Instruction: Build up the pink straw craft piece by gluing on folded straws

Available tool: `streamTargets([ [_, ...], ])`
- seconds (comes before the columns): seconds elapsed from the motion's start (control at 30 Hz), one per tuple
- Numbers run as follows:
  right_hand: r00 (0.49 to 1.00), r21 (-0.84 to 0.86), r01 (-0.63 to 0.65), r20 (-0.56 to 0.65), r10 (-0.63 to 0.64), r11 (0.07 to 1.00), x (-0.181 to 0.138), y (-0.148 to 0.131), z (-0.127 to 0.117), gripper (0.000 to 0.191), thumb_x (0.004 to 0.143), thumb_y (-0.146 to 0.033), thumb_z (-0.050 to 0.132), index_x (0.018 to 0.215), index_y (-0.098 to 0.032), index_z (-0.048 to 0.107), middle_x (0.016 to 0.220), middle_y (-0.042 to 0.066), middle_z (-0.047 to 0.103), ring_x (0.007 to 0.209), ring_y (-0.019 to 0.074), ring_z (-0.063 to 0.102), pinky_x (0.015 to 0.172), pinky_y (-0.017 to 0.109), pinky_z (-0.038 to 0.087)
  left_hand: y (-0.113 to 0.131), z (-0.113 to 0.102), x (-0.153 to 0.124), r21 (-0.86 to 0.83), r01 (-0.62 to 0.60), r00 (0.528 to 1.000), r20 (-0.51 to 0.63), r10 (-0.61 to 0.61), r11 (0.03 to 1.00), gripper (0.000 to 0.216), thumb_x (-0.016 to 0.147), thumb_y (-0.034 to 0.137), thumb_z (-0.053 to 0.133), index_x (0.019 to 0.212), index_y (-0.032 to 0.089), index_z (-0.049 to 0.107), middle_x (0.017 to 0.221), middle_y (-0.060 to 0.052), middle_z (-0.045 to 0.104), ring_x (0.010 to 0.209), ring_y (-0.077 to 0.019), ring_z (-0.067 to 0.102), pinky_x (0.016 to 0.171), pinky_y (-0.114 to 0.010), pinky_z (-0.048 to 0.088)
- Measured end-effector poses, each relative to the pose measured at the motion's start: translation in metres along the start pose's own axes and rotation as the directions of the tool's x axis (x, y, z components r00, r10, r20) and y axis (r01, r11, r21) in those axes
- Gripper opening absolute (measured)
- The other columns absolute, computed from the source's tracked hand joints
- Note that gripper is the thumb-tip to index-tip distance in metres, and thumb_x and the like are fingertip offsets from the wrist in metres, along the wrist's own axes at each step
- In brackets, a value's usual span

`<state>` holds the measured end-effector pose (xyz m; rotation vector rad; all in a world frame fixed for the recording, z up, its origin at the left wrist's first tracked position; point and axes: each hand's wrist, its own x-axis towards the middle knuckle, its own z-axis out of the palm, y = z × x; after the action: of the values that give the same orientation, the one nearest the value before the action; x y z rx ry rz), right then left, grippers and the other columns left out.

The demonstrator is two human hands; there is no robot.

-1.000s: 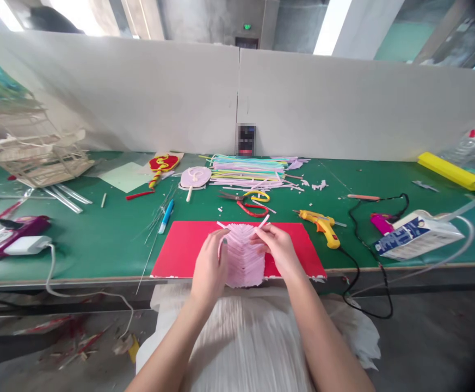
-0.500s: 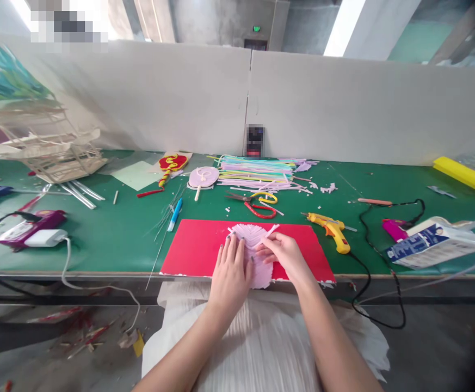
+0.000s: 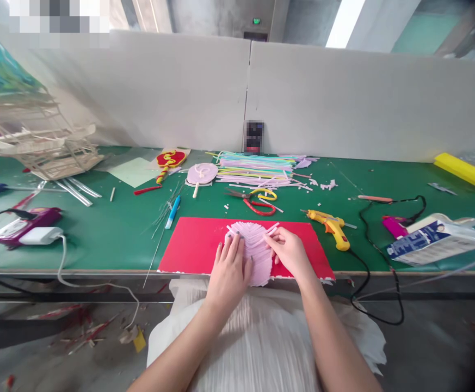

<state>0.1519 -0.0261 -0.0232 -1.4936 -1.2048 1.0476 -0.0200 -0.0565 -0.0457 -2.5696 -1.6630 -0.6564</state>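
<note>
A pink leaf-shaped piece (image 3: pixel 257 256) made of thin strips lies on a red sheet (image 3: pixel 192 245) at the table's front edge. My left hand (image 3: pixel 229 267) rests flat on the piece's left half, fingers stretched out. My right hand (image 3: pixel 288 250) is at its right edge, fingertips pinched on a thin pink strip (image 3: pixel 271 230) that sticks out toward the upper right.
Behind the red sheet lie red-and-yellow scissors (image 3: pixel 257 200), a bundle of coloured strips (image 3: pixel 253 169), a blue pen (image 3: pixel 172 211) and a pink fan piece (image 3: pixel 199 174). A yellow glue gun (image 3: pixel 329 226) with a black cord lies right, with a carton (image 3: pixel 433 242). A wooden model (image 3: pixel 45 147) stands far left.
The pink piece went from held up off the sheet to lying flat on it. My left hand moved on top of it and flattened out. My right hand shifted to its right edge.
</note>
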Motion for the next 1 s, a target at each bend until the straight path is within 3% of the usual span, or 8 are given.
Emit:
streamTargets([
  [0.23, 1.0, -0.055, -0.009, -0.006, 0.009, 0.998, 0.004, 0.004, 0.003, 0.026, 0.073, -0.043, 0.062, 0.069, -0.019, 0.052, 0.056, -0.003, 0.058, 0.039, 0.0086, 0.05, 0.033, 0.019, 0.04, -0.003, -0.009, 0.001, 0.009, -0.101, 0.992, 0.08, 0.1, 0.995, 0.045, 0.095, 0.034, 0.047, 0.138, 0.024, 0.049, 0.146, -0.02, 0.041, 0.137, -0.0383, 0.035, 0.104, -0.056, 0.037],
  [0.4, 0.999, -0.08, -0.003, -0.053, -0.001, 0.997, 0.003, 0.008, 0.001, 0.029, 0.072, -0.045, 0.064, 0.083, -0.021, 0.051, 0.061, -0.004, 0.058, 0.039, 0.0105, 0.051, 0.029, 0.02, 0.036, -0.003, -0.011, 0.0, 0.018, -0.102, 0.991, 0.09, 0.1, 0.995, 0.045, 0.095, 0.038, 0.047, 0.138, 0.025, 0.049, 0.147, -0.02, 0.039, 0.137, -0.039, 0.033, 0.104, -0.057, 0.037],
  [0.5, 0.987, -0.181, 0.059, -0.134, -0.085, 0.982, 0.002, 0.011, -0.004, 0.03, 0.074, -0.043, 0.063, 0.093, -0.023, 0.052, 0.075, -0.002, 0.061, 0.043, 0.0108, 0.052, 0.031, 0.022, 0.038, -0.004, -0.01, 0.0, 0.002, -0.102, 0.99, 0.097, 0.102, 0.995, 0.045, 0.095, 0.038, 0.046, 0.138, 0.023, 0.05, 0.148, -0.021, 0.037, 0.138, -0.0397, 0.032, 0.104, -0.057, 0.036],
  [0.6, 0.942, -0.405, 0.226, -0.141, -0.305, 0.886, -0.001, 0.014, -0.009, 0.016, 0.08, -0.037, 0.059, 0.086, -0.022, 0.059, 0.09, 0.003, 0.062, 0.052, 0.0103, 0.054, 0.052, 0.028, 0.052, -0.005, -0.01, -0.001, -0.034, -0.109, 0.989, 0.097, 0.112, 0.993, 0.045, 0.096, 0.038, 0.044, 0.138, 0.023, 0.049, 0.15, -0.02, 0.034, 0.139, -0.0393, 0.03, 0.105, -0.057, 0.036],
  [0.67, 0.898, -0.499, 0.314, -0.118, -0.423, 0.807, -0.002, 0.017, -0.012, 0.015, 0.083, -0.035, 0.057, 0.083, -0.021, 0.063, 0.097, 0.006, 0.061, 0.056, 0.0104, 0.054, 0.063, 0.031, 0.054, -0.007, -0.01, -0.001, -0.051, -0.116, 0.988, 0.101, 0.121, 0.992, 0.046, 0.096, 0.039, 0.044, 0.139, 0.023, 0.048, 0.15, -0.02, 0.033, 0.139, -0.0392, 0.029, 0.105, -0.057, 0.036],
  [0.8, 0.863, -0.569, 0.38, -0.067, -0.501, 0.73, -0.008, 0.019, -0.011, 0.022, 0.089, -0.033, 0.051, 0.1, -0.023, 0.067, 0.113, 0.009, 0.06, 0.066, 0.0134, 0.06, 0.072, 0.033, 0.055, -0.009, -0.011, -0.001, -0.051, -0.13, 0.984, 0.118, 0.135, 0.99, 0.048, 0.095, 0.04, 0.047, 0.141, 0.027, 0.045, 0.151, -0.019, 0.033, 0.139, -0.0394, 0.028, 0.105, -0.057, 0.035],
  [0.87, 0.841, -0.623, 0.416, -0.013, -0.541, 0.662, -0.011, 0.019, -0.01, 0.027, 0.092, -0.031, 0.048, 0.108, -0.025, 0.068, 0.117, 0.009, 0.061, 0.085, 0.019, 0.064, 0.084, 0.036, 0.054, -0.01, -0.013, -0.001, -0.044, -0.143, 0.982, 0.122, 0.147, 0.989, 0.048, 0.094, 0.042, 0.048, 0.14, 0.027, 0.046, 0.151, -0.019, 0.032, 0.139, -0.0391, 0.029, 0.106, -0.056, 0.035],
  [1.0, 0.809, -0.683, 0.479, 0.099, -0.579, 0.552, -0.02, 0.023, -0.01, 0.033, 0.095, -0.032, 0.044, 0.115, -0.024, 0.068, 0.124, 0.01, 0.062, 0.115, 0.0258, 0.056, 0.101, 0.043, 0.046, -0.012, -0.015, -0.002, -0.027, -0.157, 0.98, 0.116, 0.159, 0.987, 0.049, 0.093, 0.045, 0.05, 0.139, 0.03, 0.047, 0.152, -0.016, 0.033, 0.138, -0.0374, 0.032, 0.106, -0.054, 0.036],
])
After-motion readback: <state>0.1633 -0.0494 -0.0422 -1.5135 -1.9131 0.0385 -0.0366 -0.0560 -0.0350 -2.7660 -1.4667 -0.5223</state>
